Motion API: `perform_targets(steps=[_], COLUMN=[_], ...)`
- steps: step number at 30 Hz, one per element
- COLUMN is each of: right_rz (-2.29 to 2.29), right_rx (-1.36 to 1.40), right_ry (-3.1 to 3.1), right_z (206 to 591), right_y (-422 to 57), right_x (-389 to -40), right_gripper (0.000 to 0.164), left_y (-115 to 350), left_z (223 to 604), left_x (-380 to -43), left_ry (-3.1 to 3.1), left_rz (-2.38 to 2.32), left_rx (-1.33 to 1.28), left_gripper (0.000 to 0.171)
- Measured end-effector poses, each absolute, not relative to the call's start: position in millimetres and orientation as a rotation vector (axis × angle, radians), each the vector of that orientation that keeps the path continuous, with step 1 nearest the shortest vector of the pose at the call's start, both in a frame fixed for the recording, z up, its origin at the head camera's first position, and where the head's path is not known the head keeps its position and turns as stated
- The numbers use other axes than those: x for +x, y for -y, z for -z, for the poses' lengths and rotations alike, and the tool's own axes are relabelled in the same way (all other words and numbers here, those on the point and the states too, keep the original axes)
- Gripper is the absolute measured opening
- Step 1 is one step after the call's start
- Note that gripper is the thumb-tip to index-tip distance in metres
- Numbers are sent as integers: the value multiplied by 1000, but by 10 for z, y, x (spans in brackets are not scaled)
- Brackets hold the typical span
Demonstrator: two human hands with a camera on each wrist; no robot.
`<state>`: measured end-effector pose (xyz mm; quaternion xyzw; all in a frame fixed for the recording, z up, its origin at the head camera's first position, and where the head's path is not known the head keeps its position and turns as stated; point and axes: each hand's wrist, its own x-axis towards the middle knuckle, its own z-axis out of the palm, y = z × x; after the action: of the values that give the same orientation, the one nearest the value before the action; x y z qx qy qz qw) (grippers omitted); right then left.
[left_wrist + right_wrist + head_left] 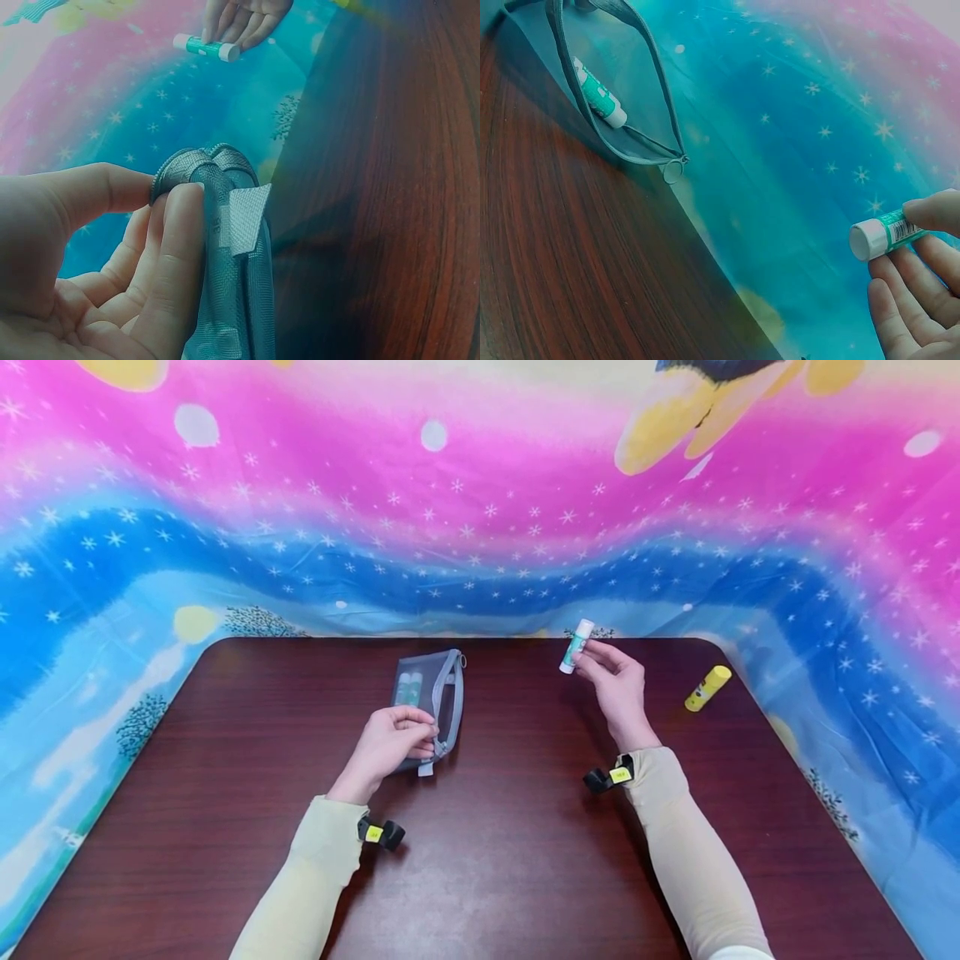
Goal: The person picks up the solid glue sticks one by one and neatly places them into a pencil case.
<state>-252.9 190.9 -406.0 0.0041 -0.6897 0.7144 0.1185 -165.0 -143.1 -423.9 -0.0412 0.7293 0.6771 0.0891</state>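
Between thumb and fingertips, my left hand (386, 743) pinches the near edge of a grey mesh zipper pouch (431, 668). The pouch's mouth gapes toward the right, its zipper undone. Through the mesh, green-and-white glue sticks (408, 689) show inside; one of them, a glue stick (600, 94), is seen through the mouth in the right wrist view. My right hand (618, 689) holds another green-and-white glue stick (576, 647) by thumb and fingers, raised above the table to the right of the pouch, its white cap upward.
A yellow glue stick (707, 688) stands near the right edge of the dark brown wooden table (480, 868). A pink and blue patterned cloth (480, 510) hangs around the back and sides. Each wrist wears a black camera strap, such as the right strap (609, 777).
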Motion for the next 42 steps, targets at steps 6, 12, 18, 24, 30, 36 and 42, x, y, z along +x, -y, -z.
perform_targets(steps=[6, 12, 18, 24, 30, 36, 42], right_rz=[-2091, -2070, -2087, -2104, -2102, -2104, -2110], right_rx=[23, 35, 50, 71, 89, 115, 144], right_ry=[2022, 2043, 2046, 2049, 2070, 2085, 2100], right_z=[4066, 4089, 4104, 4115, 4138, 4151, 4155], right_y=[-1869, -1840, -1808, -1762, -1702, -1627, -1552], right_x=[-2506, -2515, -2517, -2518, -2534, -2536, -2529], right_gripper=[40, 38, 38, 39, 38, 37, 37], left_y=[1422, 1424, 1429, 1432, 1429, 1429, 1430], left_z=[4221, 4229, 4247, 4250, 4244, 4248, 4230], left_x=[-1640, -1638, -1644, -1647, -1647, -1652, -1644], left_ry=[-2163, -2167, -2156, -2151, -2151, -2144, -2152], left_rz=[-2016, -2018, -2028, -2031, -2034, -2042, -2026], left_rx=[-136, -111, -111, -114, -113, -109, -123], left_gripper=[15, 15, 16, 17, 16, 17, 17])
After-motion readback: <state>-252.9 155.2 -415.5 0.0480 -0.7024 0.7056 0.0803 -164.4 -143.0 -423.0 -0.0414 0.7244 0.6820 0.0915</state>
